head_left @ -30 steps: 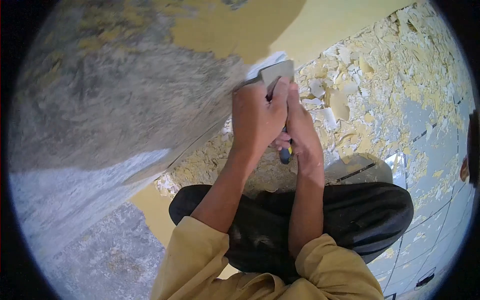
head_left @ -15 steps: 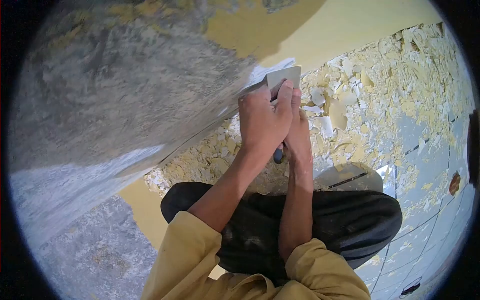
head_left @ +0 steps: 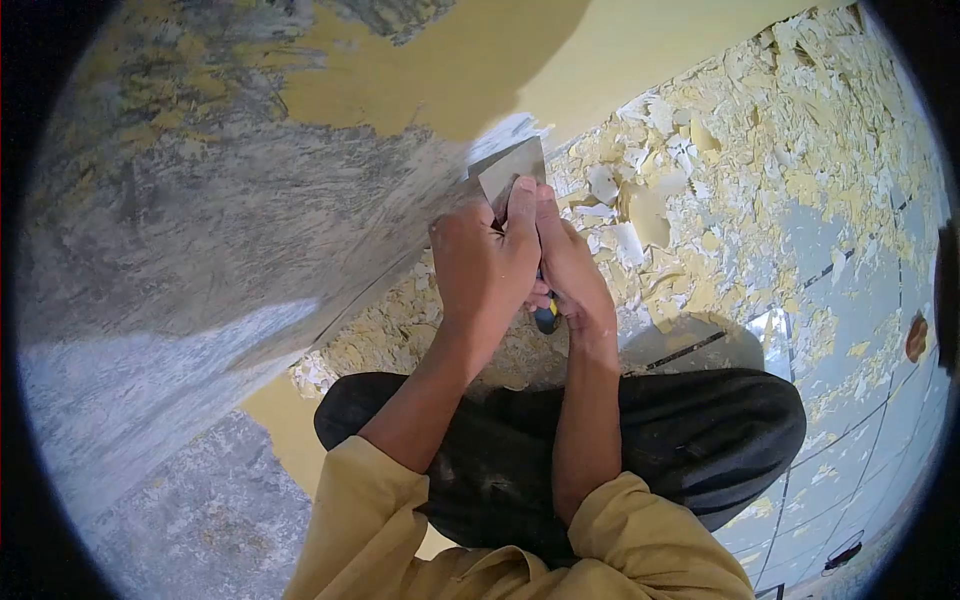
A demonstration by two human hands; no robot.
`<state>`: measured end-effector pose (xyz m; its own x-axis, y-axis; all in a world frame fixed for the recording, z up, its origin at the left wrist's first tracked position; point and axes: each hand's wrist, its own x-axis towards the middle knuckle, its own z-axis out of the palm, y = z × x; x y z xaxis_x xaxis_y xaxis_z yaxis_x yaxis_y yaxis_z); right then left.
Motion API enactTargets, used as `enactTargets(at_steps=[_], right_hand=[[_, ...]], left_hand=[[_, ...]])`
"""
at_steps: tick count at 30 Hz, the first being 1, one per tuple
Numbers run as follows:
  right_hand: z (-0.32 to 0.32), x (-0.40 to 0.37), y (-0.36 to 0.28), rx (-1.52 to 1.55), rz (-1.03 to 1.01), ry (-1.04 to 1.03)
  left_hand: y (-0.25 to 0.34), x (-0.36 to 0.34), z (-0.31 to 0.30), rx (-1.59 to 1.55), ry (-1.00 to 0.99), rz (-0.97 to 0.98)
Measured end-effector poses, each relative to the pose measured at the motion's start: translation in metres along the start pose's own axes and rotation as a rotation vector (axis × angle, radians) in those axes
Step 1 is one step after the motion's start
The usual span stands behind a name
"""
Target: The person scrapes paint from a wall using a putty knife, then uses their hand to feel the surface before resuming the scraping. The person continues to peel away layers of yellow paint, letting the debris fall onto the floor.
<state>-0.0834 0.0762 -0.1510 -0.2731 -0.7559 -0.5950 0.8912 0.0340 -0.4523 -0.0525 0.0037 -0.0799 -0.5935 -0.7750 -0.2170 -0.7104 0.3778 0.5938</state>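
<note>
A scraper (head_left: 515,168) with a wide flat metal blade is held in both hands at the foot of the wall. My left hand (head_left: 482,255) is closed on it, with the thumb on the blade's base. My right hand (head_left: 572,262) wraps round it from the right, and the dark handle end with a yellow mark sticks out below the fingers. The blade's far edge is close to the wall, where yellow paint (head_left: 450,80) borders scraped grey surface (head_left: 250,210).
Yellow and white paint flakes (head_left: 740,160) cover much of the tiled floor (head_left: 860,310) along the wall. My bent legs in dark trousers (head_left: 690,430) are below the hands. A reddish-brown piece (head_left: 916,338) lies at the right, and a small dark object (head_left: 843,552) at the lower right.
Both hands and the scraper have shifted left in view, and the blade is tilted differently. The wall and flakes also appear shifted left and up. More of the handle end shows.
</note>
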Motion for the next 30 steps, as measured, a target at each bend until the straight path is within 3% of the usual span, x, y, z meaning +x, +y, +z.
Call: enactTargets(at_steps=[2,4,11,14,17,20,22,25,30], right_hand=[[0.000,0.000,0.000,-0.010,0.000,0.018],[-0.004,-0.002,-0.003,-0.068,0.016,0.017],[-0.001,-0.006,-0.009,-0.030,0.063,0.012],[-0.003,-0.007,-0.010,-0.035,0.060,0.005],[-0.004,-0.005,-0.009,-0.078,0.060,0.024],[-0.001,-0.007,-0.013,-0.071,0.057,0.034],[0.000,-0.006,-0.014,-0.171,0.088,0.091],[0.010,-0.007,-0.019,-0.120,-0.042,0.192],[0.020,-0.008,-0.019,-0.085,-0.010,0.225]], left_hand=[[0.001,0.000,-0.001,0.036,-0.048,-0.044],[-0.001,0.000,0.001,0.054,0.003,0.047],[-0.008,0.001,0.003,0.114,0.045,0.080],[0.001,0.000,0.002,0.010,0.004,-0.024],[-0.001,0.000,0.005,-0.054,0.063,0.078],[0.001,0.001,0.006,0.100,0.059,0.023],[0.006,0.002,0.005,-0.064,0.055,0.026],[0.016,0.003,0.006,0.008,0.112,0.047],[0.014,0.008,0.005,-0.018,0.126,0.077]])
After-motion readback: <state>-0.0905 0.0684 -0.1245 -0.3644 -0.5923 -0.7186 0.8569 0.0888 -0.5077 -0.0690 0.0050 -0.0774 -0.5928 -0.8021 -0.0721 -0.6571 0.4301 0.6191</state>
